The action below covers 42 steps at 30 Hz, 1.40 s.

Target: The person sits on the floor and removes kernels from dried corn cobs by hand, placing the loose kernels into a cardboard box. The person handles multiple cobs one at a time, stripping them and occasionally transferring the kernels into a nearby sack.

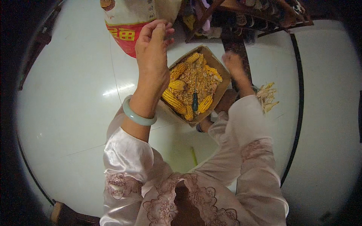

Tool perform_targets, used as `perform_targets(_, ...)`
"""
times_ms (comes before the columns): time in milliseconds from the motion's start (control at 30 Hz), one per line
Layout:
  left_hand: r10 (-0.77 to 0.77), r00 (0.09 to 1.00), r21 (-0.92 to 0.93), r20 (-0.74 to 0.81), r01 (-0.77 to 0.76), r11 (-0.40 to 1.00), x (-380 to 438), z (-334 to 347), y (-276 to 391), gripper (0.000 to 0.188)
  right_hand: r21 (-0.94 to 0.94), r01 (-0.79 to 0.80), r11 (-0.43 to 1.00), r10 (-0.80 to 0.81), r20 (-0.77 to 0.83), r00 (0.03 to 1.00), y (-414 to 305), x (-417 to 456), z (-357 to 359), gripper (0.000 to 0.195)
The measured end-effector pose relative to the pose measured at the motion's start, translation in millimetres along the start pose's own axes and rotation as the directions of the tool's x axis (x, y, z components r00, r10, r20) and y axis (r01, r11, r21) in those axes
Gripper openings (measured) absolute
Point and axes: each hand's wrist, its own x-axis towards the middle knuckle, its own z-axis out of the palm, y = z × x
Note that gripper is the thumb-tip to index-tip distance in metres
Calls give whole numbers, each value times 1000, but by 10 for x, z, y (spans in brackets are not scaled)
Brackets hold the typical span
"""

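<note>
A cardboard box [224, 88] stands on the floor before me. Inside it, yellow ears of corn [173, 101] lie around a heap of loose kernels [208, 90]. Across the heap rests a screwdriver [195, 102] with a dark green handle. My left hand [152, 46], with a pale bangle [138, 117] on its wrist, is raised beyond the box's left side near a sack; its fingers are partly spread and nothing shows in them. Motion blurs my right hand [234, 63] just past the box's right corner. Whether it holds anything is unclear.
A large red and white sack [124, 39] bearing writing stands at the far left of the box. Behind the box is a wooden rack [251, 14] with shoes. Dry corn husks [267, 97] lie on the right. A green strip [193, 155] is on the floor near me.
</note>
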Motion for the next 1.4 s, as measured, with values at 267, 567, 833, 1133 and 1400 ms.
perform_targets(267,-50,999,52,14,49,997,-11,25,-137,20,-539,52,841,-134,-114,984,426,-730,1467,27)
perform_targets(567,-96,993,140,73,86,987,-12,75,-202,20,-390,147,909,-143,40,989,205,-604,1474,34)
perform_targets(833,-128,985,118,112,114,986,-42,132,-217,18,141,-60,988,53,52,997,249,-648,1668,23)
perform_targets(1133,-144,812,626,566,-310,715,-133,-14,-456,18,857,-503,111,115,492,863,-548,-1075,378,32)
perform_targets(1400,-341,632,636,696,-322,701,-396,171,-428,34,955,-230,-186,9,236,972,-1048,-1418,-353,25)
